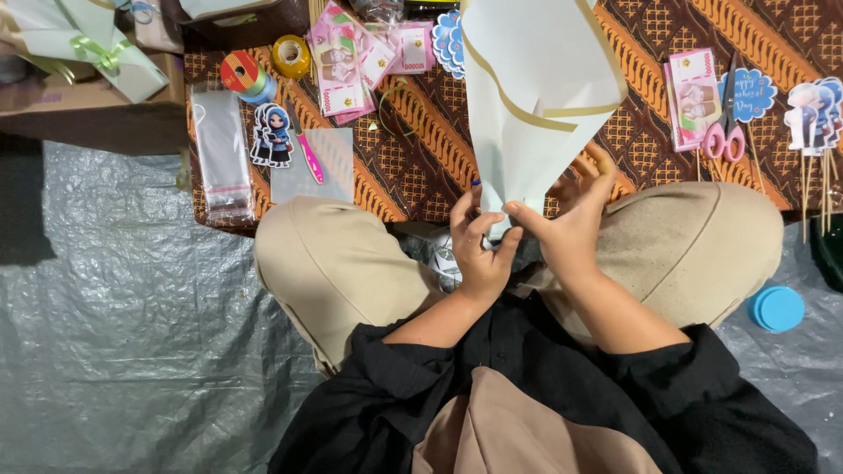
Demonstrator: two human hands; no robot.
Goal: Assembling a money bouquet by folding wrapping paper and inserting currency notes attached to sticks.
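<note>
- The step in hand looks like shaping a paper cone [536, 88]: pale wrapping paper with a gold border band, wide at the far end over the table and narrowing to a point near the person's lap.
- The left hand [479, 250] is closed around the cone's narrow tip, fingers pinching the paper from the left.
- The right hand [571, 228] meets it from the right, thumb pressed on the same tip; its other fingers are spread behind the paper, so only the thumb side clearly grips.
- The next move, as I judge it, calls for keeping the tip pinched tight while the overlap is fixed, since letting go with either hand would probably let the paper spring open.
- The low table [413, 184], covered in brown patterned cloth, has its near edge just beyond the knees; the cone's wide mouth hangs above it.
- On the far left lie tape rolls [263, 66], a pink cutter [309, 158] and a clear plastic sleeve [219, 149]; pink-handled scissors [724, 132] lie to the right.
- Open room is tight between the knees, wider over the grey tarpaulin [123, 333] on the near left; a blue round lid [777, 309] sits on the right.
</note>
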